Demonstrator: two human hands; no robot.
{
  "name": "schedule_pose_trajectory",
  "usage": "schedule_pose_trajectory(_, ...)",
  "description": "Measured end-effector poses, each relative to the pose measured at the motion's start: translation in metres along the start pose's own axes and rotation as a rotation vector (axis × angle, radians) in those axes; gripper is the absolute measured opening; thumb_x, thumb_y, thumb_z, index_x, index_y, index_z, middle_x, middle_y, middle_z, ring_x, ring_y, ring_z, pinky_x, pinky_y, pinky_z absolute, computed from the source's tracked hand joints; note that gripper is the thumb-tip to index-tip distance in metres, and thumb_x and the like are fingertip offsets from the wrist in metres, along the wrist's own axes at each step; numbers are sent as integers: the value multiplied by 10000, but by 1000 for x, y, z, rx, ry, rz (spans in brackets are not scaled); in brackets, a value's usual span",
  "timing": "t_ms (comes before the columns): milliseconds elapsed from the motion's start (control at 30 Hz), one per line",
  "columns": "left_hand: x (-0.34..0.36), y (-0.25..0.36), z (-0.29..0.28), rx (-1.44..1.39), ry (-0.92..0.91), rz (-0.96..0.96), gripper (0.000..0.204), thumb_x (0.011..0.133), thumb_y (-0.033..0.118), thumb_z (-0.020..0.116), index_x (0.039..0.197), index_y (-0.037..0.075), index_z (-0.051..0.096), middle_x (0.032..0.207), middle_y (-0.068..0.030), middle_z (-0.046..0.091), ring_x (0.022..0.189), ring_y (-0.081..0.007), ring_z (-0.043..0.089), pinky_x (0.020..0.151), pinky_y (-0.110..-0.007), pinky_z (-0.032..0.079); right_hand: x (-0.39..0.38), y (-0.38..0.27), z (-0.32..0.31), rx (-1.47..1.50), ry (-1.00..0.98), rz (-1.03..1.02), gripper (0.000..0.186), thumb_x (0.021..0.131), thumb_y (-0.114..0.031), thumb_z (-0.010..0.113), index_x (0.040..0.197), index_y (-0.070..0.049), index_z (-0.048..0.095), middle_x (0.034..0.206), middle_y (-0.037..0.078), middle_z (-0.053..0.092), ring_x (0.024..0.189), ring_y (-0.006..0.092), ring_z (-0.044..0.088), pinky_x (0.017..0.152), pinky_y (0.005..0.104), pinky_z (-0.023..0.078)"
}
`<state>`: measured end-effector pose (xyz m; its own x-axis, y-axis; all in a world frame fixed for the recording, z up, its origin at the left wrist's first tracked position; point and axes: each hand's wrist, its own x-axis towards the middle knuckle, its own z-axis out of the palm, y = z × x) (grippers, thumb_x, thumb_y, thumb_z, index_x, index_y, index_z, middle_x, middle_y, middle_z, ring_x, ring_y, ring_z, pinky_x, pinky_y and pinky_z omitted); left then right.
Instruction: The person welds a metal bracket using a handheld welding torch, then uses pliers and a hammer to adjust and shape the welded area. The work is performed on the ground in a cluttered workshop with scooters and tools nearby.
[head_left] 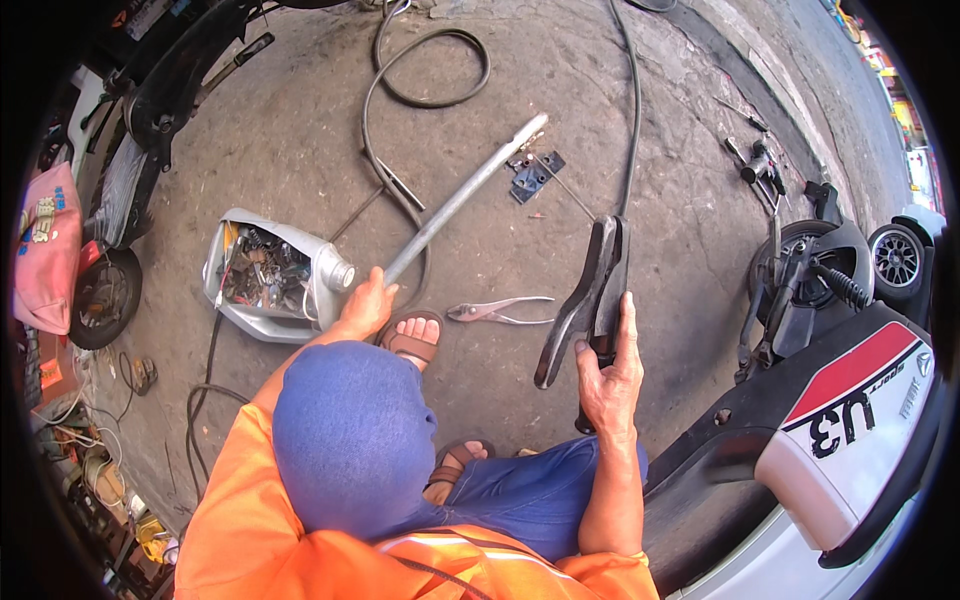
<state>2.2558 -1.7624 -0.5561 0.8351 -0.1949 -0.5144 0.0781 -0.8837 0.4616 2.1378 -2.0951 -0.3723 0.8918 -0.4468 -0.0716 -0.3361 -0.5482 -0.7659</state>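
The left grip (372, 302) is curled round the near end of a pipe (465, 203) slanting far right; the right grip (610, 385) pinches a black part (571, 316) between thumb and fingers. Pliers (490, 311) lie on the floor (500, 255) between them, an open can (323, 270) sits left, and a blue plate (535, 180) lies by the pipe's far end.
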Motion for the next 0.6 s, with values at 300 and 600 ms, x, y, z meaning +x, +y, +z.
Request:
schedule_pose_trajectory(300,2,0,1,43,-5,9,342,957,278,527,1070,-18,398,835,-344,614,855,-526,602,711,-578,469,-1,2,2,50,-23,2,781,805,11,666,1495,-97,318,869,82,578,714,164,580,671,307,504)
schedule_pose_trajectory(600,3,-9,6,-45,41,65,298,950,250,543,1018,21,365,812,-371,579,845,-563,553,673,-611,420,2,-4,4,51,53,12,778,794,46,651,1490,-70,321,915,97,617,748,164,607,710,291,506)
